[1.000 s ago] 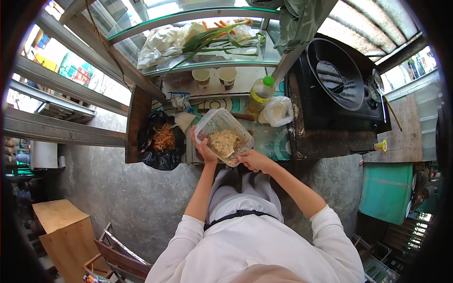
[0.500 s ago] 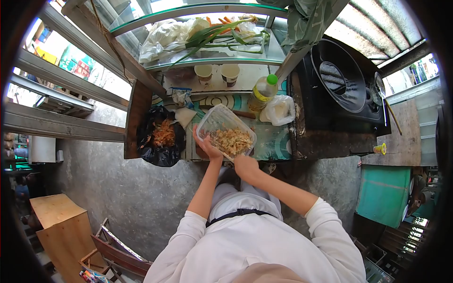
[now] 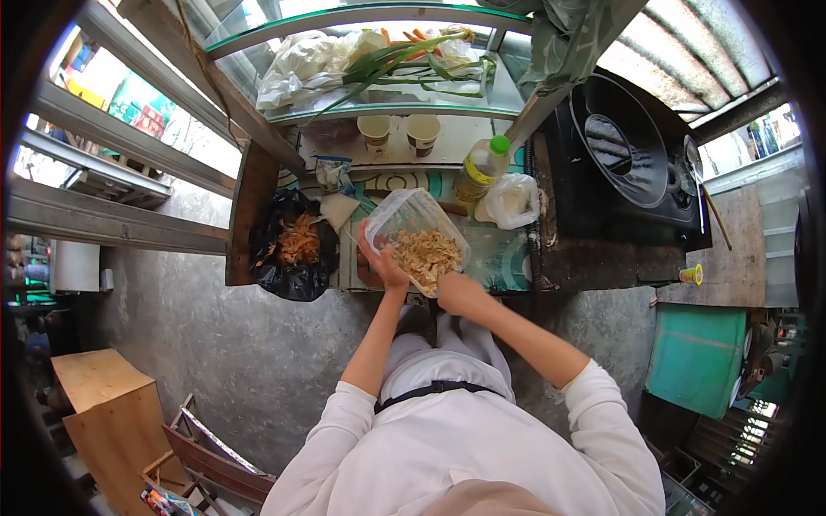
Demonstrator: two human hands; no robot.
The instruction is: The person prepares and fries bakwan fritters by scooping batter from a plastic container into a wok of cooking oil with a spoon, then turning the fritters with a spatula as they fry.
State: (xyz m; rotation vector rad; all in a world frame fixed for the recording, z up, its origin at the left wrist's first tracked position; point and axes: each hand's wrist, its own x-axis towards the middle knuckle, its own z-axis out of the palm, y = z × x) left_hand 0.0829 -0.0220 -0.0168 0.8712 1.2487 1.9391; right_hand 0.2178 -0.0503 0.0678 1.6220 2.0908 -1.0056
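Note:
A clear plastic container (image 3: pixel 389 211) is tilted toward me over the counter's front edge. Pale, shredded food mix (image 3: pixel 428 253) lies gathered in its lower part. My left hand (image 3: pixel 386 268) grips the container along its left side, thumb near the rim. Closed at the near right corner of the container is my right hand (image 3: pixel 462 295), against the food; whatever its fingers hold is hidden. To the left, a black plastic bag (image 3: pixel 292 286) sits open with orange shredded peelings (image 3: pixel 298 241) in it.
Behind the container stand two paper cups (image 3: pixel 423 136) and an oil bottle (image 3: pixel 482 169) with a green cap. A white plastic bag (image 3: pixel 514 203) lies beside the bottle. On the right is a stove with a black wok (image 3: pixel 632 163). Spring onions (image 3: pixel 391 64) rest on the glass shelf above.
My right hand has shifted slightly right, along the container's near corner. The food inside has moved a little, and the container has turned slightly. My left hand keeps its hold.

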